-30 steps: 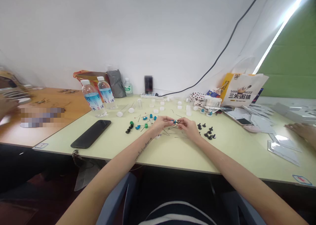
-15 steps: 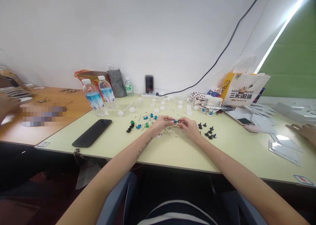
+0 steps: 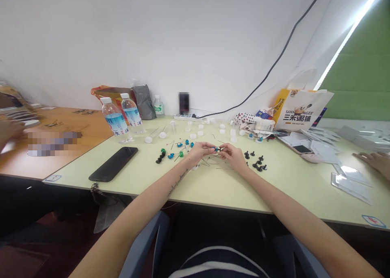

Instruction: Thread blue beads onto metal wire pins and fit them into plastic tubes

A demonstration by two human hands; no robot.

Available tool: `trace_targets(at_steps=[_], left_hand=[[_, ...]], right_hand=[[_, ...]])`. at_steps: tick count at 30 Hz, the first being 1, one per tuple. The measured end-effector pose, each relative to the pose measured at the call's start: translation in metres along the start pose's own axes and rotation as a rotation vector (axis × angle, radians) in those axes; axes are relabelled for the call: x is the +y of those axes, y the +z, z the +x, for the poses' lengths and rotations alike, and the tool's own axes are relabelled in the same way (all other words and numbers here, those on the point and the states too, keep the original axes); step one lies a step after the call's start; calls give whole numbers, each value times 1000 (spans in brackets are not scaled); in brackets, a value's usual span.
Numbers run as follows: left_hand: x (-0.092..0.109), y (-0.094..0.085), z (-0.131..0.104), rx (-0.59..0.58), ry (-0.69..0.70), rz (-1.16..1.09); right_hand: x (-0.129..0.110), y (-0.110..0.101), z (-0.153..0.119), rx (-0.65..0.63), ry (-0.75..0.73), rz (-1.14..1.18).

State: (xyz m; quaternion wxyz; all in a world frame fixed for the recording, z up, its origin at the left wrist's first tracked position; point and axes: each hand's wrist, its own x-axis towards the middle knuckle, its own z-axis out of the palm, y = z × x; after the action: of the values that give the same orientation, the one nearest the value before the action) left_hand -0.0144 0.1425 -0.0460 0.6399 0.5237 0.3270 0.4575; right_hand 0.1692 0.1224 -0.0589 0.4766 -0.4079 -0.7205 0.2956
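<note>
Close together above the table, my left hand (image 3: 201, 153) and my right hand (image 3: 234, 155) meet fingertip to fingertip. Between the left fingers is a small blue part (image 3: 217, 149). The right fingers pinch a small black piece that touches or lies against it; how the two join is too small to tell. Several black stemmed pieces (image 3: 259, 162) stand right of my right hand. To the left of my left hand lie several blue parts (image 3: 179, 145), a green part (image 3: 181, 154) and black parts (image 3: 159, 160). Thin metal rods (image 3: 206, 162) are scattered under the hands.
White-capped clear tubes (image 3: 163, 135) and white caps (image 3: 233, 139) lie farther back. A black phone (image 3: 113, 164) and water bottles (image 3: 115, 123) are at the left. At the right are a paper bag (image 3: 301, 109), flat clear packets (image 3: 350, 187) and another person's hand (image 3: 371, 161).
The hands stay almost in place. A little more of the black piece shows between the fingertips, and its angle seems slightly turned.
</note>
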Motion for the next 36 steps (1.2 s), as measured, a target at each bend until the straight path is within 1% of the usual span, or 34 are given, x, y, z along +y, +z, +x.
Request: trace_targets(at_steps=[15, 36], left_hand=[[-2, -1, 1, -5, -11, -16], [-3, -3, 2, -1, -5, 2]], right_hand=[[3, 1, 1, 0, 17, 5], [1, 1, -1, 6, -1, 26]])
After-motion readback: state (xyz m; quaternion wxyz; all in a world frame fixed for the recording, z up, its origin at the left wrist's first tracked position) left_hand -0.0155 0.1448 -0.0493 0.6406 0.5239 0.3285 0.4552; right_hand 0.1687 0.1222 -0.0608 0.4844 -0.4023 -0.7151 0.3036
